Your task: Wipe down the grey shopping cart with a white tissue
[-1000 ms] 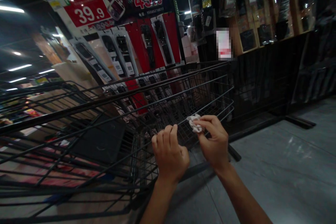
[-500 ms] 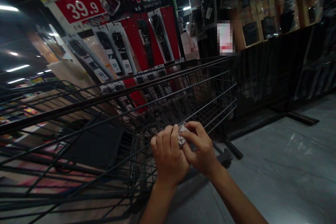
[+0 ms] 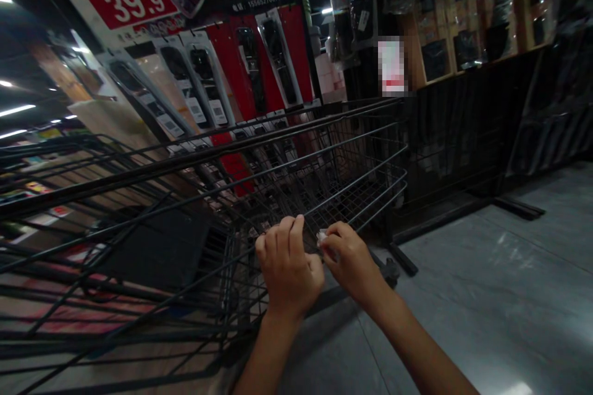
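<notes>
I have the left hand (image 3: 290,262) nearest in my view, its fingers curled over a wire of the shopping cart (image 3: 208,153) and closed on it; the palm is turned away from me, so the underside of that grip is hidden. Just to its right, apart from it, my right hand (image 3: 347,256) pinches a small white wad (image 3: 321,236) between thumb and fingertips, at the cart's wires; most of the wad is covered by the fingers, and I can't tell whether it is cloth or paper, nor whether it touches a wire. The cart's black wire side stretches away to the left, with a flat dark panel (image 3: 155,250) inside the bars. Right of my forearms lies the grey floor (image 3: 491,278). Beyond the cart I see a red-backed display (image 3: 299,55) hung with clear packs of dark goods, under a sign (image 3: 130,3) reading 39.9 and another figure, 49.9. To its right hang bagged dark items (image 3: 435,58) on wooden backing, beside a pixelated pale patch (image 3: 391,65). Farthest off, at the left, ceiling lights (image 3: 17,110) streak the dark.
</notes>
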{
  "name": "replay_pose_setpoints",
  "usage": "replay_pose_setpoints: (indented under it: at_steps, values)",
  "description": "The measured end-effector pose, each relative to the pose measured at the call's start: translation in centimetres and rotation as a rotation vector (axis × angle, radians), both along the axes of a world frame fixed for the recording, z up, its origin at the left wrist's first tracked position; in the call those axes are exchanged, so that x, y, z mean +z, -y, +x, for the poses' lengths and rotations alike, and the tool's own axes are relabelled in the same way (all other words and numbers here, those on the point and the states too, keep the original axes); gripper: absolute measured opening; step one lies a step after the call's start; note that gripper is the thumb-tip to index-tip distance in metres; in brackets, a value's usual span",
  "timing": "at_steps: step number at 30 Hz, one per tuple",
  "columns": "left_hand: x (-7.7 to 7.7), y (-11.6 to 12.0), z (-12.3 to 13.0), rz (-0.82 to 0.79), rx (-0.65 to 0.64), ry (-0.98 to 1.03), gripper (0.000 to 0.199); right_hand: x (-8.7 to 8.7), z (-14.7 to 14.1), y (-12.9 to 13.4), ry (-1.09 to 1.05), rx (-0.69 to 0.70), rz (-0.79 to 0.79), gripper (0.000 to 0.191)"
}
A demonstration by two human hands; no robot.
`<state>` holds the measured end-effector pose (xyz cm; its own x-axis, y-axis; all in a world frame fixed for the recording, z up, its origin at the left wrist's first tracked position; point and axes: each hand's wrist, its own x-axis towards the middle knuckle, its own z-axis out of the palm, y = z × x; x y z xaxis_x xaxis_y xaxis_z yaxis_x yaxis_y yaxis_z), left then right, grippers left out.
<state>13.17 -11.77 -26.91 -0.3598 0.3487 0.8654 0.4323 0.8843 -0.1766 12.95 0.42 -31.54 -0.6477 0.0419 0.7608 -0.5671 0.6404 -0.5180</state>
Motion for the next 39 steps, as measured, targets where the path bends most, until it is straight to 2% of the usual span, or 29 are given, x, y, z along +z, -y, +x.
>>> replay_pose_setpoints:
  at_steps: [4,7,9,11,13,15,17,19,23,26,35,37,39]
  values:
    - [0.0,-0.1,0.1,0.020,0.020,-0.011,0.054,-0.5,0.2,-0.6,0.126,-0.095,0.071,0.027]
    - [0.2,0.2,0.3,-0.022,0.016,0.012,0.054,-0.8,0.2,-2.2,0.220,-0.186,0.056,0.029]
    - [0.4,0.5,0.4,-0.072,0.008,0.034,0.055,-0.4,0.3,-3.7,0.193,-0.235,-0.043,0.026]
    - [0.6,0.6,0.5,-0.095,0.011,0.040,0.055,0.6,0.5,-4.8,0.096,-0.268,-0.214,0.017]
    - [0.6,0.5,0.5,-0.088,0.018,0.027,0.054,1.8,0.5,-5.0,-0.014,-0.284,-0.397,0.006]
    - [0.5,0.3,0.5,-0.068,0.020,0.014,0.053,2.7,0.4,-4.4,-0.097,-0.249,-0.508,0.010]
    - [0.5,0.1,0.5,-0.060,0.024,0.014,0.052,3.0,0.0,-3.4,-0.141,-0.160,-0.497,0.011]
    - [0.4,0.1,0.4,-0.061,0.027,0.016,0.052,2.4,-0.6,-2.4,-0.163,-0.104,-0.429,0.009]
    - [0.4,0.2,0.3,-0.063,0.025,0.007,0.053,0.5,-1.5,-2.1,-0.203,-0.145,-0.368,0.012]
    - [0.3,0.1,0.2,-0.052,0.022,0.003,0.053,-0.1,-1.4,-2.5,-0.182,-0.153,-0.320,0.014]
    - [0.4,0.1,0.4,-0.054,0.024,0.019,0.054,0.0,-0.5,-3.7,0.044,-0.191,-0.180,0.019]
    - [0.4,0.1,0.5,-0.055,0.024,0.029,0.054,0.3,-0.1,-4.7,0.102,-0.246,-0.223,0.015]
    - [0.4,0.0,0.6,-0.051,0.024,0.031,0.054,1.4,0.3,-5.6,0.082,-0.311,-0.331,0.009]
